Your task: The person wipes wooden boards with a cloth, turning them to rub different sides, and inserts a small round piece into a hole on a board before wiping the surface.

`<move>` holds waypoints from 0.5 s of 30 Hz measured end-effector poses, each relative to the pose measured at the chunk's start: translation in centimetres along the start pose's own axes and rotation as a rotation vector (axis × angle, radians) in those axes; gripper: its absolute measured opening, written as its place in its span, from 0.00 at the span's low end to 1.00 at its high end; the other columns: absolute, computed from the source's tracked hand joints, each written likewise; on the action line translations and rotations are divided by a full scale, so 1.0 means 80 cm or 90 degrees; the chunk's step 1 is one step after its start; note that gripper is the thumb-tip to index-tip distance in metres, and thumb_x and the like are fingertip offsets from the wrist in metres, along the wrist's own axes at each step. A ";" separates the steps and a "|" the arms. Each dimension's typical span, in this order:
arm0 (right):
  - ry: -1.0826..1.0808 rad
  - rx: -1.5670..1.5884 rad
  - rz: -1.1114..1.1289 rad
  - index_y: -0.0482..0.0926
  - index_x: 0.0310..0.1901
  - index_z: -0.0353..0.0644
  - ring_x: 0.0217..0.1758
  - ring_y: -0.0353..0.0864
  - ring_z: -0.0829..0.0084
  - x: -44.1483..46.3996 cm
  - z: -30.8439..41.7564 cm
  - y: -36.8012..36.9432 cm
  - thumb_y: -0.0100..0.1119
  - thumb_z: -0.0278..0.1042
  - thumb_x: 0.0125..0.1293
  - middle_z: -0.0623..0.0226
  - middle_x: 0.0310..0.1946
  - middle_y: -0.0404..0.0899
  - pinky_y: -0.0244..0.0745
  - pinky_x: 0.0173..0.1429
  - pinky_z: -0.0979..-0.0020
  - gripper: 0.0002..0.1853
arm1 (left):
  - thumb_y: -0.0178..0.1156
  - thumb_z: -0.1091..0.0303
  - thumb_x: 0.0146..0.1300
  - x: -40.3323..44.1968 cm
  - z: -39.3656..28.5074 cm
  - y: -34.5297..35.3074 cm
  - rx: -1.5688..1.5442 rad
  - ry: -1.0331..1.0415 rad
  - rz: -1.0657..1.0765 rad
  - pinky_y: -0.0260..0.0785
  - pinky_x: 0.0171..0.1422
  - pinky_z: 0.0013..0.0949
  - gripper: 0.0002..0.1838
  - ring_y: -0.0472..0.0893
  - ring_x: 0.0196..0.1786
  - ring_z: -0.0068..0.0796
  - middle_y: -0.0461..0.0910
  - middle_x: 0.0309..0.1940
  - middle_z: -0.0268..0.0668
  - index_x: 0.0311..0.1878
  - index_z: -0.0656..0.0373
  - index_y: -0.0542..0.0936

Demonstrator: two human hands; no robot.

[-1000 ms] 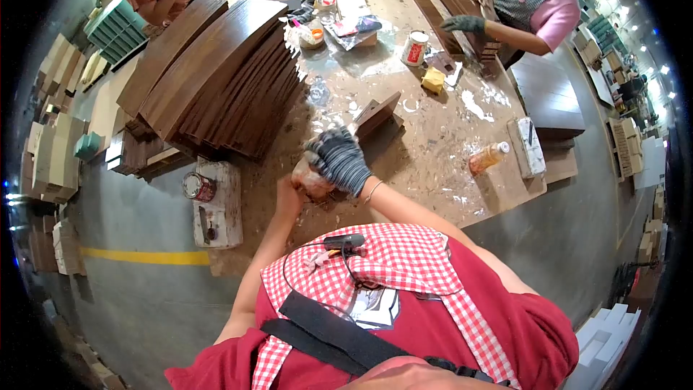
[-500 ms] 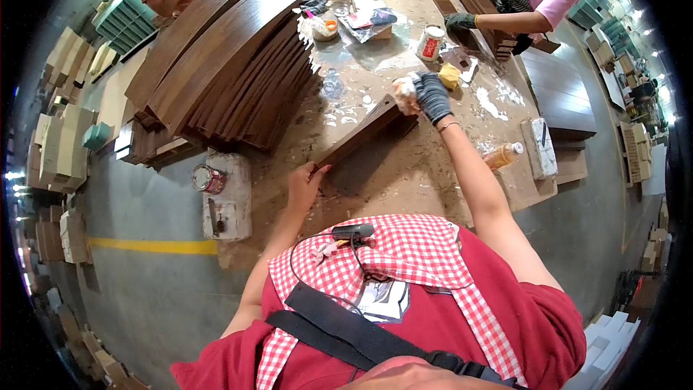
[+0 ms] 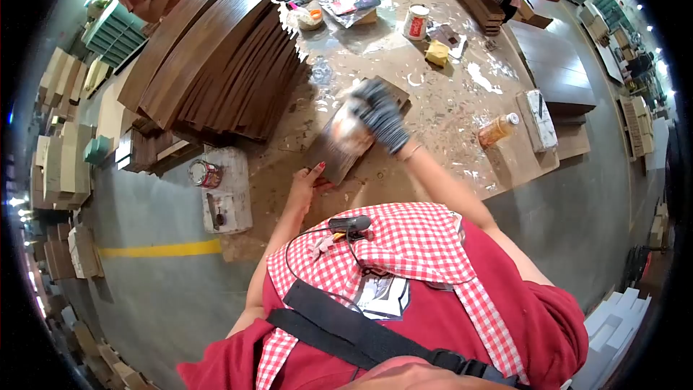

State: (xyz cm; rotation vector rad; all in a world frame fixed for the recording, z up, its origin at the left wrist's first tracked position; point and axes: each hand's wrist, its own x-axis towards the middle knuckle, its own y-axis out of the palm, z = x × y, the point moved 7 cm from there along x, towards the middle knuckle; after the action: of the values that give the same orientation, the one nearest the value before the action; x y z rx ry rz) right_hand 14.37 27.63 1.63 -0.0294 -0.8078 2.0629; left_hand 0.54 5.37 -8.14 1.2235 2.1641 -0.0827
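One dark board (image 3: 333, 161), long axis slanting near left to far right.

Smooth wood with a satin sheen in the board (image 3: 331, 157) and the stacked planks (image 3: 216, 43); crumpled, cloth-like softness in the wad (image 3: 350, 134), matt ribbed knit in the glove (image 3: 386, 123). Rough, paint-spattered matt surface on the tabletop (image 3: 451, 101), shiny metal on the tin (image 3: 206, 174), glossy see-through sides on the bottle (image 3: 498, 131), matt cloth in the apron (image 3: 411, 227).

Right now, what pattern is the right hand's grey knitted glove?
The glove has light and dark stripes, best seen in the head view.
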 end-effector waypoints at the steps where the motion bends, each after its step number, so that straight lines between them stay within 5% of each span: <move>1: -0.111 -0.195 0.026 0.81 0.58 0.52 0.62 0.73 0.56 -0.026 0.023 0.034 0.54 0.49 0.71 0.54 0.60 0.75 0.66 0.70 0.62 0.19 | 0.67 0.57 0.65 0.000 0.000 0.001 -0.006 0.004 0.002 0.82 0.40 0.35 0.19 0.84 0.32 0.34 0.82 0.32 0.41 0.38 0.66 0.78; 3: -0.088 -0.258 0.290 0.80 0.59 0.53 0.64 0.73 0.56 -0.059 0.065 0.084 0.51 0.47 0.72 0.55 0.62 0.74 0.64 0.74 0.61 0.19 | 0.67 0.56 0.66 0.000 0.000 0.000 -0.022 0.011 0.004 0.82 0.40 0.36 0.19 0.84 0.33 0.35 0.82 0.32 0.41 0.38 0.65 0.77; 5: -0.252 -0.339 0.138 0.78 0.61 0.54 0.62 0.75 0.57 -0.085 0.057 0.090 0.50 0.41 0.71 0.55 0.61 0.74 0.64 0.74 0.63 0.19 | 0.67 0.56 0.66 0.003 0.002 -0.012 0.056 -0.003 -0.029 0.82 0.40 0.36 0.18 0.84 0.33 0.35 0.82 0.33 0.41 0.37 0.65 0.77; 6: -0.126 -0.292 0.197 0.77 0.62 0.54 0.63 0.74 0.57 -0.078 0.011 0.103 0.50 0.39 0.71 0.56 0.62 0.74 0.64 0.75 0.63 0.19 | 0.67 0.56 0.66 0.006 0.005 -0.017 0.094 -0.011 -0.046 0.82 0.41 0.37 0.18 0.84 0.33 0.35 0.82 0.33 0.41 0.37 0.65 0.77; 8: -0.121 -0.303 0.123 0.74 0.66 0.57 0.69 0.69 0.56 -0.065 -0.053 0.080 0.48 0.32 0.70 0.63 0.66 0.72 0.57 0.77 0.59 0.24 | 0.67 0.56 0.66 0.012 0.026 -0.017 0.058 -0.023 -0.030 0.83 0.41 0.37 0.18 0.84 0.33 0.34 0.82 0.34 0.40 0.36 0.63 0.77; 10: 0.034 -0.257 0.167 0.76 0.64 0.55 0.66 0.72 0.56 -0.024 -0.042 0.012 0.46 0.29 0.69 0.62 0.65 0.74 0.61 0.75 0.62 0.23 | 0.66 0.57 0.66 0.005 0.028 -0.011 0.018 -0.031 -0.030 0.83 0.42 0.37 0.17 0.84 0.34 0.32 0.81 0.33 0.39 0.35 0.61 0.76; 12: -0.021 -0.191 0.019 0.80 0.57 0.46 0.61 0.77 0.56 0.008 -0.102 -0.023 0.50 0.27 0.66 0.56 0.57 0.80 0.66 0.70 0.62 0.19 | 0.66 0.57 0.66 0.022 0.042 -0.020 0.004 -0.050 0.000 0.83 0.42 0.37 0.16 0.84 0.36 0.33 0.82 0.36 0.41 0.35 0.62 0.76; 13: 0.090 -0.199 0.053 0.82 0.55 0.44 0.57 0.80 0.58 0.029 -0.122 -0.034 0.53 0.27 0.65 0.55 0.55 0.81 0.71 0.65 0.63 0.18 | 0.66 0.58 0.66 0.027 0.050 -0.028 -0.006 -0.061 0.011 0.83 0.42 0.36 0.16 0.84 0.37 0.33 0.82 0.37 0.42 0.35 0.62 0.76; 14: 0.200 -0.214 0.088 0.83 0.52 0.43 0.53 0.82 0.59 0.048 -0.139 -0.046 0.56 0.27 0.64 0.54 0.52 0.82 0.76 0.60 0.64 0.16 | 0.64 0.56 0.68 0.014 0.036 -0.018 0.008 -0.097 0.024 0.83 0.43 0.38 0.18 0.84 0.40 0.37 0.82 0.41 0.46 0.42 0.65 0.77; 15: 0.149 -0.236 0.057 0.83 0.52 0.42 0.51 0.83 0.57 0.053 -0.150 -0.042 0.56 0.28 0.65 0.53 0.51 0.82 0.77 0.59 0.63 0.15 | 0.63 0.54 0.68 0.003 0.022 -0.014 -0.020 -0.134 -0.012 0.83 0.44 0.39 0.20 0.84 0.40 0.39 0.82 0.41 0.47 0.44 0.66 0.77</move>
State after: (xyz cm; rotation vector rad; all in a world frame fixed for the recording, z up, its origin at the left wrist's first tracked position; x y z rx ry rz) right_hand 18.04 38.51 -4.75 -0.5093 -1.0434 1.9197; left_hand 0.44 4.26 -9.97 1.1244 1.9863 -0.1765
